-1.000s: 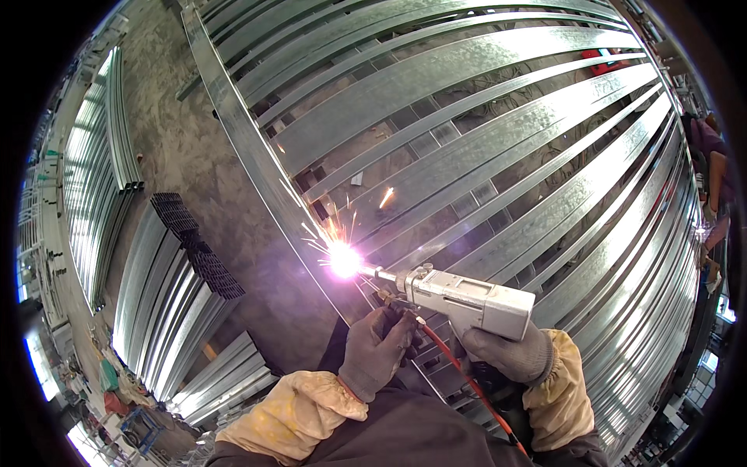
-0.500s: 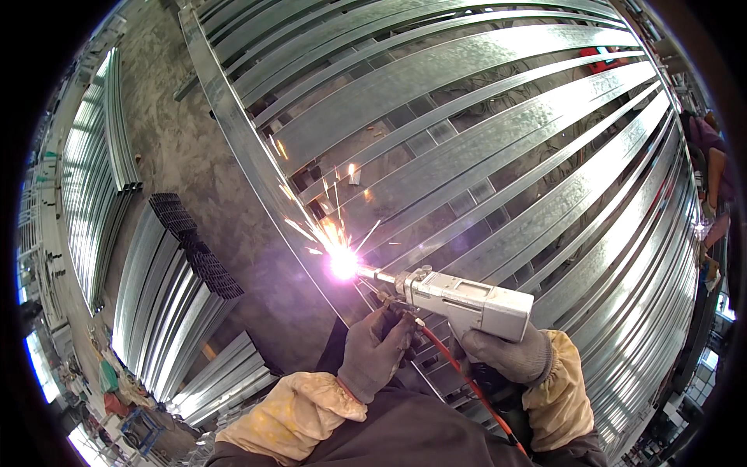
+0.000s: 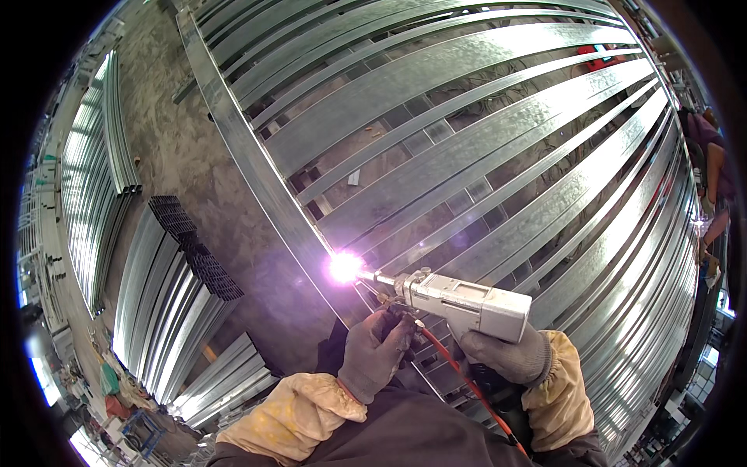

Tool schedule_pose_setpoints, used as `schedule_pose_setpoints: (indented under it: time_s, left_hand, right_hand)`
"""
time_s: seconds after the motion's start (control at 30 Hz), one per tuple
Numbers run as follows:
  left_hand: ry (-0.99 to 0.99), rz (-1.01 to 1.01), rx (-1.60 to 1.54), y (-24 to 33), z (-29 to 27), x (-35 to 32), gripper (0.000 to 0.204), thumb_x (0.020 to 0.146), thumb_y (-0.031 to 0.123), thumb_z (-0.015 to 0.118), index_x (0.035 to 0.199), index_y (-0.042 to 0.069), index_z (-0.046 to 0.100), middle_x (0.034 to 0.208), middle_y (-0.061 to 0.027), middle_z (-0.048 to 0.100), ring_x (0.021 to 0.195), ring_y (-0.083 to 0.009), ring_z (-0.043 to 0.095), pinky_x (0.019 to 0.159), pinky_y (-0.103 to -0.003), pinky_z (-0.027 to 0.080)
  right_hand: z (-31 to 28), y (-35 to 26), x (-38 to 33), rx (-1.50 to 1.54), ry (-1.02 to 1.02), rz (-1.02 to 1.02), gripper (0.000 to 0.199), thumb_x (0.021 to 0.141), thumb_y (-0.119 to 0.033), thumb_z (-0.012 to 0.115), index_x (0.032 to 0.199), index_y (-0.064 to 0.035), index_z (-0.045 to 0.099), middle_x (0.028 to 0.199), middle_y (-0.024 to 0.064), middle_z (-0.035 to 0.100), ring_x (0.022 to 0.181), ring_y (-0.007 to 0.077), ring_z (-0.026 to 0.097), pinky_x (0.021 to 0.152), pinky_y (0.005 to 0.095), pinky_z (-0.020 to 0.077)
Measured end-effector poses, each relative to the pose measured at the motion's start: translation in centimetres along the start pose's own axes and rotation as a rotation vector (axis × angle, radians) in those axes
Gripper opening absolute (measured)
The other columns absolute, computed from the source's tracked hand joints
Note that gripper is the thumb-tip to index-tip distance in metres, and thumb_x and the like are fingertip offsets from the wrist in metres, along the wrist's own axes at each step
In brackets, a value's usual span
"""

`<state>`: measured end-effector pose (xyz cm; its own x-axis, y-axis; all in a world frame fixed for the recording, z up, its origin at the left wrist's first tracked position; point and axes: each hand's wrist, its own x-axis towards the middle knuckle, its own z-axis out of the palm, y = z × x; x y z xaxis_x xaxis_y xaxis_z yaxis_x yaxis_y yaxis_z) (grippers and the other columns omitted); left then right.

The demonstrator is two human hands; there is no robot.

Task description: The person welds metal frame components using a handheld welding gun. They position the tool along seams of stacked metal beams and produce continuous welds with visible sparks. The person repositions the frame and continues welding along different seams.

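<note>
no packages, labels, signs or screens clearly visible anywhere in view

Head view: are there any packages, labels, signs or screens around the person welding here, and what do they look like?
Welding gun: held in the right hand; a pale grey boxy body bearing a small darker rectangular panel on top, too blurred to tell whether label or screen.
Red object: far off at the upper right among the metal frame; small, red, possibly a package, too small to tell.
No signs or clear screens show.
</note>
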<state>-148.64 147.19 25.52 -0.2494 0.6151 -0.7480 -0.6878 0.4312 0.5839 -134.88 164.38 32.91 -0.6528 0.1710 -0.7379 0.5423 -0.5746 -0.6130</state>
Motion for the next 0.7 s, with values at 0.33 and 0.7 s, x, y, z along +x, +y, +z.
schedule_pose_setpoints:
  time_s: [0.33, 0.7]
  left_hand:
    - [-0.019, 0.021, -0.041, -0.37, -0.08, 0.03, 0.018, 0.099, 0.015, 0.056, 0.101, -0.002, 0.06, 0.076, -0.0056, 0.065, 0.063, -0.0098, 0.062, 0.055, -0.022, 0.05]
    - [-0.016, 0.061, -0.017, -0.5, 0.01, 0.01, 0.021, 0.1, 0.019, 0.057, 0.1, -0.002, 0.061, 0.075, -0.0069, 0.066, 0.059, -0.0096, 0.061, 0.052, -0.022, 0.048]
  right_hand:
    - [-0.03, -0.02, -0.02, -0.015, -0.035, -0.034, 0.045, 0.092, -0.017, 0.064, 0.131, 0.0008, 0.052, 0.089, 0.005, 0.065, 0.071, 0.0103, 0.062, 0.062, 0.0264, 0.0529]
    - [-0.18, -0.14, -0.11, -0.003, -0.059, -0.077, 0.046, 0.092, -0.014, 0.061, 0.135, 0.0001, 0.049, 0.092, 0.0072, 0.067, 0.071, 0.0113, 0.063, 0.064, 0.027, 0.0529]
